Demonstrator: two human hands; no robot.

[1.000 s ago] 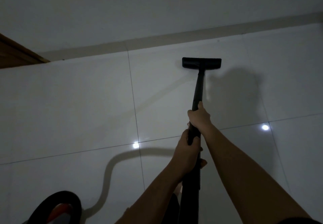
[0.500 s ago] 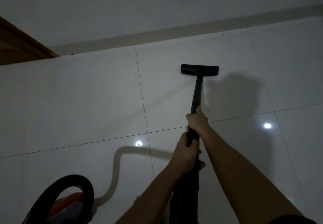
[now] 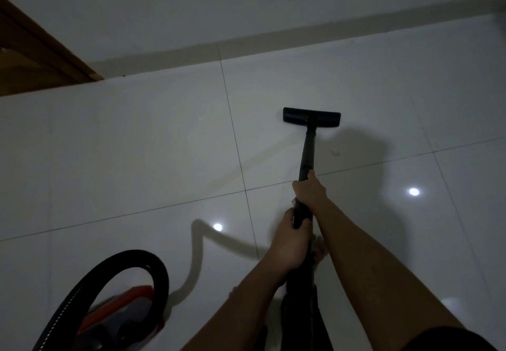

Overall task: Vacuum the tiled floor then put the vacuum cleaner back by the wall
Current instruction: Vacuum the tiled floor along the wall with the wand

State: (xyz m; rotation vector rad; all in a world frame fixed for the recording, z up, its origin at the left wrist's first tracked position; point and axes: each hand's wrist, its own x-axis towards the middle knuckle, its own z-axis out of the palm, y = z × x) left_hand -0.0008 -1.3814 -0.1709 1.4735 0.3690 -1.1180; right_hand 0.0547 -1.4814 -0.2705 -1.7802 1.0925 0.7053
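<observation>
Both hands hold the black vacuum wand. My right hand grips it higher up, and my left hand grips it just below. The flat black floor nozzle rests on the glossy white tiled floor, well short of the wall. The red and black vacuum body sits at the lower left, with its black hose arching over it.
A white wall with a pale skirting strip runs across the top. A brown wooden door frame stands at the upper left. Ceiling lights reflect as bright spots on the tiles. A small speck lies right of the wand.
The nozzle has drawn back from the wall towards me along the tile. The view has shifted, so more of the vacuum body and hose shows at the lower left.
</observation>
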